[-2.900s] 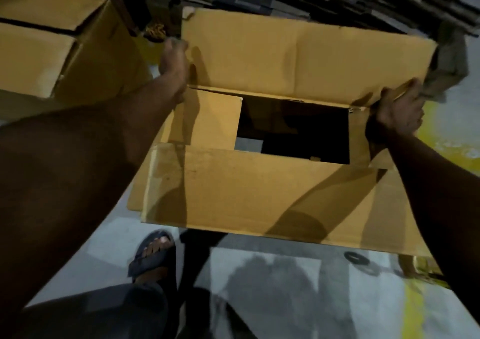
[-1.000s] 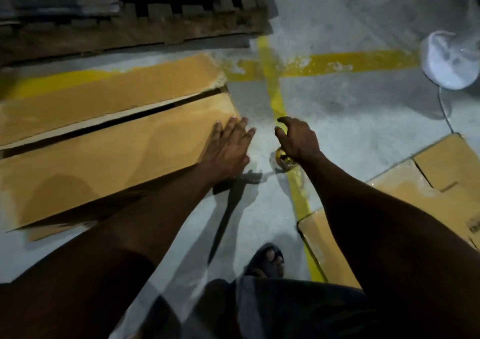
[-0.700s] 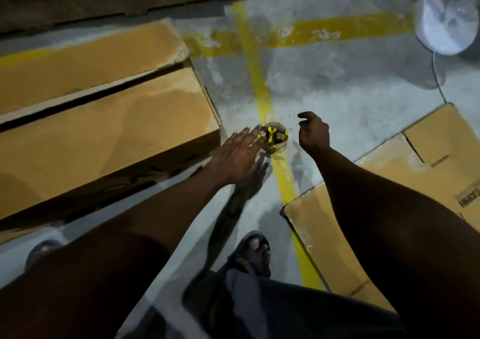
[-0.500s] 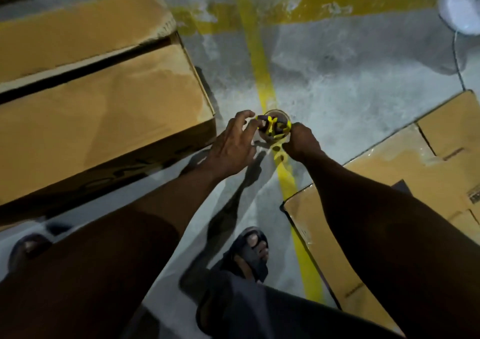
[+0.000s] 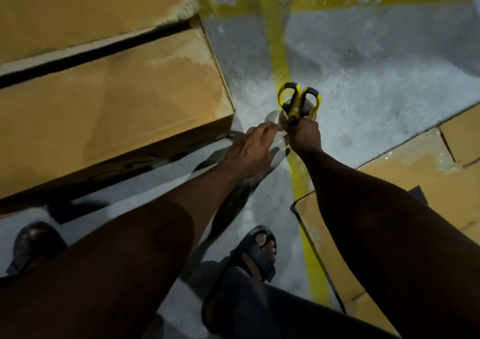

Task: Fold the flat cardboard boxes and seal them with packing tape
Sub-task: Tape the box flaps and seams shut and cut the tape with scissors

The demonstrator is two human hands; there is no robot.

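Note:
A folded cardboard box (image 5: 117, 99) stands on the floor at the left, its two top flaps closed with a dark gap between them. My right hand (image 5: 305, 137) is just right of the box's near corner, gripping a clear tape roll (image 5: 311, 110) together with yellow-and-black scissors (image 5: 298, 99), handles pointing up. My left hand (image 5: 249, 151) is right beside it, fingertips pinched at the roll's loose, see-through tape end (image 5: 272, 121).
Flattened cardboard (image 5: 415, 182) lies on the floor at the right. Yellow painted lines (image 5: 278, 53) cross the grey concrete. My feet in dark sandals (image 5: 262, 250) are below my arms, one (image 5: 33, 242) near the box's front side.
My hands left the box flaps and reached for the roll with scissors on the floor. My right hand has taken it and lifted it; my left fingers have moved onto the tape end.

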